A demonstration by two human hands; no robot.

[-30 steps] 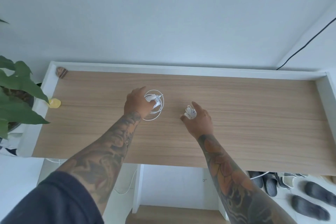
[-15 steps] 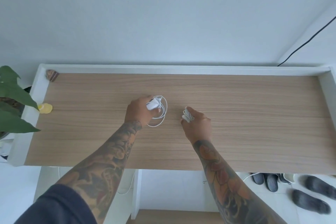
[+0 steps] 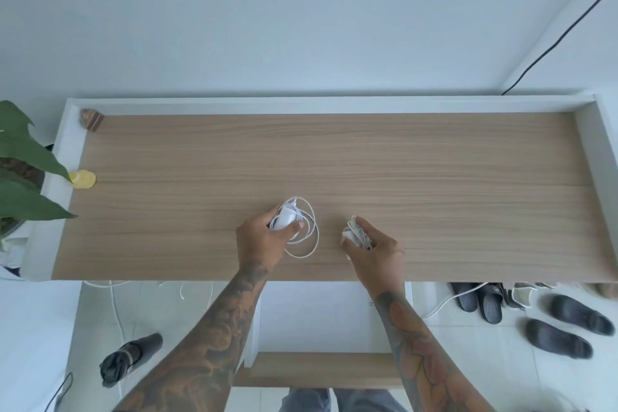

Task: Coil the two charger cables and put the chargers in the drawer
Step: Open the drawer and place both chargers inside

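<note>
Two white chargers are over the wooden desk top (image 3: 434, 177). My left hand (image 3: 259, 242) grips the left charger (image 3: 284, 219) by its block, with its white cable (image 3: 309, 237) hanging in loose loops onto the wood. My right hand (image 3: 374, 252) grips the right charger (image 3: 356, 232), whose cable is bundled tight around it. Both hands are near the desk's front edge, a hand's width apart. A wooden panel (image 3: 321, 370), perhaps a drawer front, shows below the desk; I cannot tell for certain.
A yellow object (image 3: 83, 179) and a small brown thing (image 3: 91, 119) sit at the desk's left side. Plant leaves (image 3: 23, 177) reach in from the left. Slippers (image 3: 535, 314) and a dark folded umbrella (image 3: 128, 358) lie on the floor.
Both hands have closed on their chargers and drawn them toward the desk's front edge. The camera has pulled back and shows more of the floor.
</note>
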